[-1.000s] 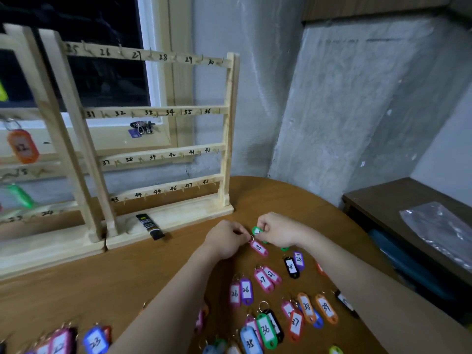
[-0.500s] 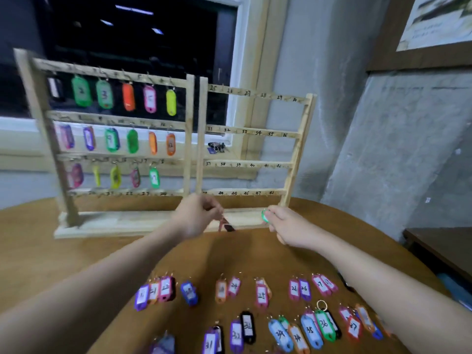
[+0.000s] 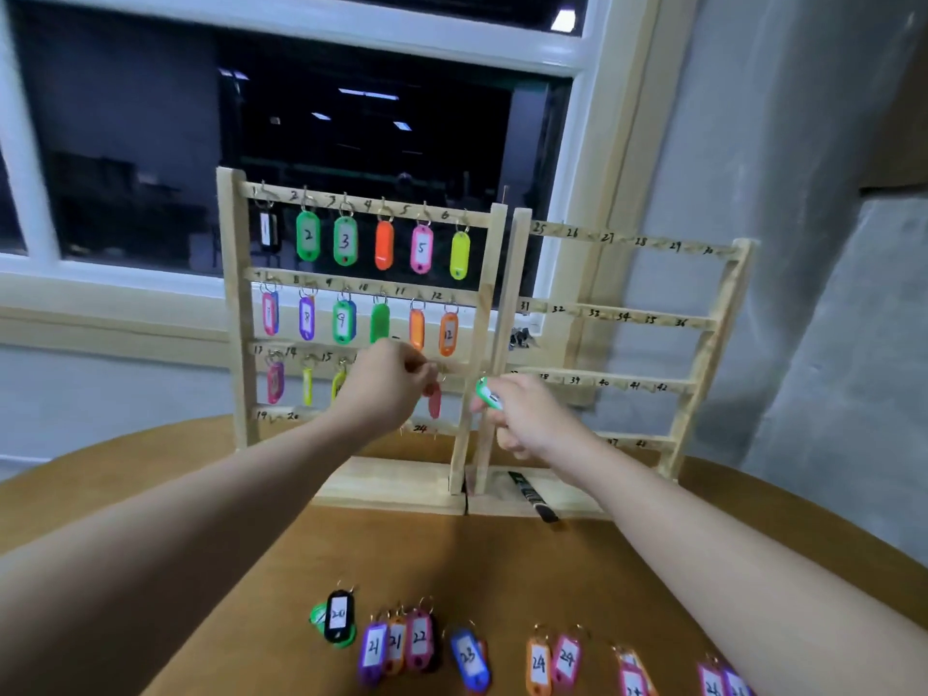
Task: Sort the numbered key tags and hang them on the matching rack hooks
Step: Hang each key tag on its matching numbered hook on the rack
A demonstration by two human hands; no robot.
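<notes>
Hanging step: a pink tag [image 3: 435,400] was being hooked on the third rail of the left rack [image 3: 351,313], judged from the pose.
Left hand [image 3: 389,384]: fingers were curled and pinched at the ring above the pink tag, right at the rail; the hook itself was hidden behind the fingertips.
Pink tag: it was seen dangling just below the left fingertips; its number could not be read.
Right hand [image 3: 522,419]: a green tag [image 3: 488,394] was held pinched between thumb and curled fingers, raised just right of the left fingertips and in front of the posts where the two racks meet.
Right rack [image 3: 627,313]: no tags were seen on its hooks; it stood beyond the right fingers.
Hung tags: rows one and two on the left rack were filled above the left fingers; row three was partly filled to the left of them.
Loose tags [image 3: 419,640]: these were laid in a row on the table [image 3: 150,545], well below both hands, near the camera.
Risk 1: the ring could miss the small hook if released early, since the hook was covered by the fingers; the tag would drop to the rack base.
Risk 2: a wrong hook could be chosen, as the rail numbers were hidden by the hand.
Risk 3: neighbouring tags could be knocked loose by the knuckles.
Risk 4: the green tag could slip from the light pinch while attention was on the left.
</notes>
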